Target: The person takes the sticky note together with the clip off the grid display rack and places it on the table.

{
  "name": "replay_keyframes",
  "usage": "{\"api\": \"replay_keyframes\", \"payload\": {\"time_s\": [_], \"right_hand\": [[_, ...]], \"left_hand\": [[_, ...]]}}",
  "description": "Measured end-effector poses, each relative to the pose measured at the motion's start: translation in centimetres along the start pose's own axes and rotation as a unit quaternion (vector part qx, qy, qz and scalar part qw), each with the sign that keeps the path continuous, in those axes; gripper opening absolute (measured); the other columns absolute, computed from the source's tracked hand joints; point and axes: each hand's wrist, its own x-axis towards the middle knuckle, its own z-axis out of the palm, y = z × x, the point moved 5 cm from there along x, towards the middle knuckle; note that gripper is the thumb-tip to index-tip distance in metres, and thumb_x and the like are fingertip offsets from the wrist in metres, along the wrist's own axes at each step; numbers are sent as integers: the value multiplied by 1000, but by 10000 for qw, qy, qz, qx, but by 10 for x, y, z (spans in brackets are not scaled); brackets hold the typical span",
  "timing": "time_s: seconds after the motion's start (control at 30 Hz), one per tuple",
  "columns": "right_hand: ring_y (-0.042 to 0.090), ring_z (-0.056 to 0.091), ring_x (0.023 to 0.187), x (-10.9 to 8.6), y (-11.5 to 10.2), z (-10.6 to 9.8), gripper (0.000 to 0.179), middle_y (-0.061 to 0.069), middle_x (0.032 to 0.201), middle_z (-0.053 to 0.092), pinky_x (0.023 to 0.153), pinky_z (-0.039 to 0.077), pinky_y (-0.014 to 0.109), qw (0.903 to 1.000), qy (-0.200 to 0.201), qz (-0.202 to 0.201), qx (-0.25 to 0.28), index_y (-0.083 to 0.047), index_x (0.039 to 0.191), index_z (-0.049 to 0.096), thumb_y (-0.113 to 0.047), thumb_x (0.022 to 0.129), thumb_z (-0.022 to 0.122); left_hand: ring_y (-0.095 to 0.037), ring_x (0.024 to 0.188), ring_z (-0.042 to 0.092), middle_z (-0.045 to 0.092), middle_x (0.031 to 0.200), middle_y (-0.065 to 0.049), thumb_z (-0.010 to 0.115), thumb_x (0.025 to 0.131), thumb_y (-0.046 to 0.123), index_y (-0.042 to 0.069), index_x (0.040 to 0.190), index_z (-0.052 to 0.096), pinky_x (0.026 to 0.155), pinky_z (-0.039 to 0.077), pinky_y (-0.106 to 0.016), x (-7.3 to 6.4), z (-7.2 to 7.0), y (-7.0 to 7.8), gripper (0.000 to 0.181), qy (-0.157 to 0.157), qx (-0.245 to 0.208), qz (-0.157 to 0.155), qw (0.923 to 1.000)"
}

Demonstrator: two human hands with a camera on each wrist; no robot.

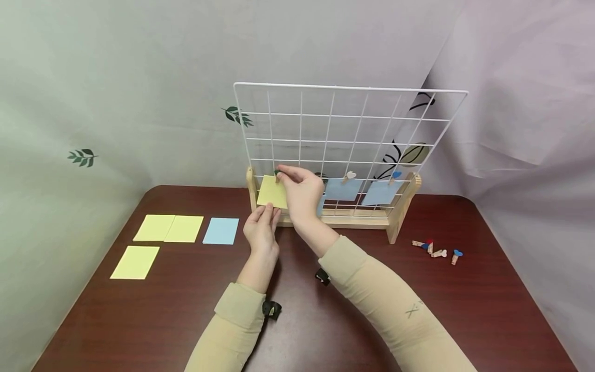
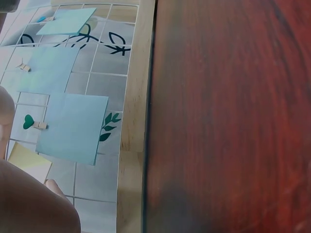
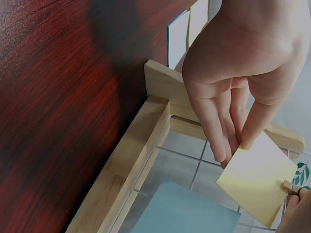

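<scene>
My left hand pinches the lower edge of a yellow sticky note between thumb and fingers. At the note's upper edge, my right hand grips a small wooden clothespin with a green top. The note lies against the left part of a white wire grid. Beside it on the grid hangs a blue note under a green heart clothespin, mostly behind my right hand in the head view. Further right hang a blue note with a white-heart clip and another with a blue-heart clip.
The grid stands in a wooden base at the table's back. On the left lie yellow notes, another yellow note nearer the front, and blue notes. Several loose clothespins lie on the right.
</scene>
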Motion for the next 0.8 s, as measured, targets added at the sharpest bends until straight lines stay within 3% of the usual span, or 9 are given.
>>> {"api": "replay_keyframes", "payload": {"time_s": [0.33,0.53,0.8], "right_hand": [[20,82,95,1,1,0,14,10,103,84,76,63,18,9999,53,115,117,-4,104,85,0,93,80],[22,82,97,4,-1,0,13,15,104,83,80,65,22,9983,155,248,502,1,105,84,2,92,80],[19,81,102,4,1,-2,14,16,108,82,87,65,24,9941,185,569,903,0,106,84,2,92,81]], "left_hand": [[-8,73,70,62,93,-7,68,100,-5,2,85,71,80,66,-23,-5,-1,2,16,-107,-103,180,9997],[-8,74,69,61,96,-7,67,101,-4,1,89,68,84,66,-25,-3,-3,0,13,11,-8,23,10000],[-7,73,68,60,96,-7,66,101,-4,2,87,67,80,65,-22,-1,-6,-1,16,105,27,-47,9999]]}}
